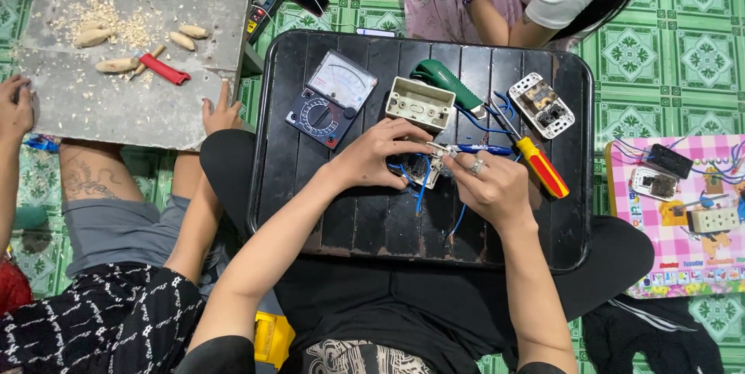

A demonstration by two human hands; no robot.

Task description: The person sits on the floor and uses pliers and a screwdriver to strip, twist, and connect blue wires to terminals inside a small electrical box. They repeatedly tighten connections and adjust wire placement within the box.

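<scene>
the landmark here is the black tray table (310,211) on the person's lap. near its middle lies a small white switch module (423,171) with blue wires (420,195) coming out of it, and both hands meet over this piece.

the left hand (380,158) comes from the left side of the tray and curls around the module; its fingers are bent close on it, so it holds the piece in place. the right hand (497,188), with a ring on one finger, comes from the right side and is closed on pliers with blue handles (481,149). the long axis of the pliers runs almost left to right across the tray, with the metal tip pointing left toward the module. the tip is just beside or touching the module's upper edge; i cannot tell which. the module lies directly left of the right hand and under the fingers of the left hand, so the left hand is the nearer one.

toward the far edge of the tray are an analog multimeter (332,98), a white back box (420,103), a green-handled tool (450,83) and another switch plate (542,105). a screwdriver with red and yellow handle (542,167) lies just right of the right hand.

hidden parts: the left fingers cover most of the module, so its terminals are not visible, and the point where the wire meets the pliers is too small to read. the jaws of the pliers are not clear. another person's hand (223,114) rests at the left rim of the tray.
</scene>
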